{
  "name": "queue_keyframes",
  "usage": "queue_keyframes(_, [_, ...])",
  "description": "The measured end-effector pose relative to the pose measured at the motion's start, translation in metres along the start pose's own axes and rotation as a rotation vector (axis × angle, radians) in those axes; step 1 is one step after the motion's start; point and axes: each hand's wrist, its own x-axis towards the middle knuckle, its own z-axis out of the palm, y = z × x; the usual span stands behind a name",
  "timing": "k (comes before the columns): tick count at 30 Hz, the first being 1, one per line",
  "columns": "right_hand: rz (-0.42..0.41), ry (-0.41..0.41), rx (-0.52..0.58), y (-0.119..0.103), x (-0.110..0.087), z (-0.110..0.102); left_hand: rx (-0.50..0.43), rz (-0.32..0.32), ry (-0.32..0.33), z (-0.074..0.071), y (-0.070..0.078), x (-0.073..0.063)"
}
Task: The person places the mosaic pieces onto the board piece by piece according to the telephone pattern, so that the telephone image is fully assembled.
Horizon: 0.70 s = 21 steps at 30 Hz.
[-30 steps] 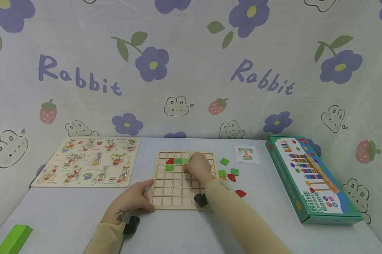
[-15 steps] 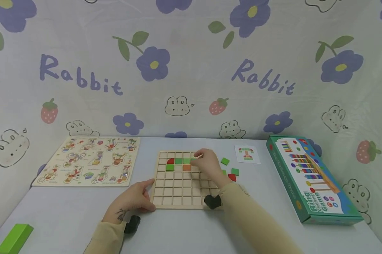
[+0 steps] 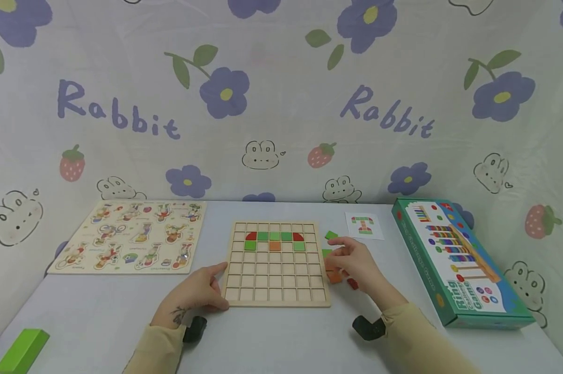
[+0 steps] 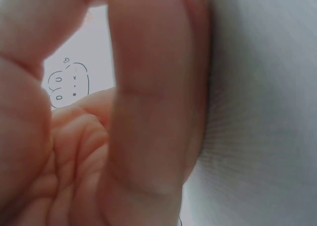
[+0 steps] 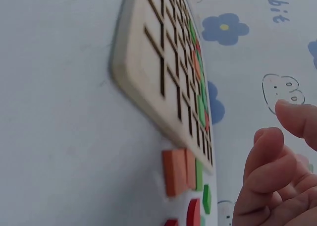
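Observation:
A square wooden grid board (image 3: 276, 283) lies mid-table. In its upper rows sit green squares (image 3: 299, 246), an orange square (image 3: 274, 246) and two red quarter-round pieces (image 3: 297, 237). My left hand (image 3: 190, 293) touches the board's left edge, index finger at the side and thumb by the near corner; its fingers fill the left wrist view. Just right of the board my right hand (image 3: 361, 265) hovers over loose pieces, fingers loosely bent and nothing between thumb and index. Orange blocks (image 5: 174, 172) and red pieces (image 5: 193, 212) lie below it, partly hidden in the head view.
A pattern card (image 3: 364, 226) lies behind the loose pieces. At the right stands a green game box (image 3: 468, 275). A wooden picture puzzle (image 3: 127, 239) lies at the back left, and a green block (image 3: 21, 350) at the front left. A printed cloth hangs behind.
My right hand has left the board and moved right and nearer, to the loose pieces. A red quarter-round and green squares at the pattern's right side now show. The left hand stays put.

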Motion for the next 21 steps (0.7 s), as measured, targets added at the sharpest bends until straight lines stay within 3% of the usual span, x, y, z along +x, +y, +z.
queue_keyframes(9, [0.044, 0.0, -0.106, 0.021, -0.016, -0.017, -0.003, 0.0, -0.003, -0.001, 0.001, 0.0])
queue_keyframes(21, [0.066, 0.018, -0.368, 0.024, -0.017, -0.011, 0.001, 0.041, -0.006, -0.001, 0.0, -0.001])
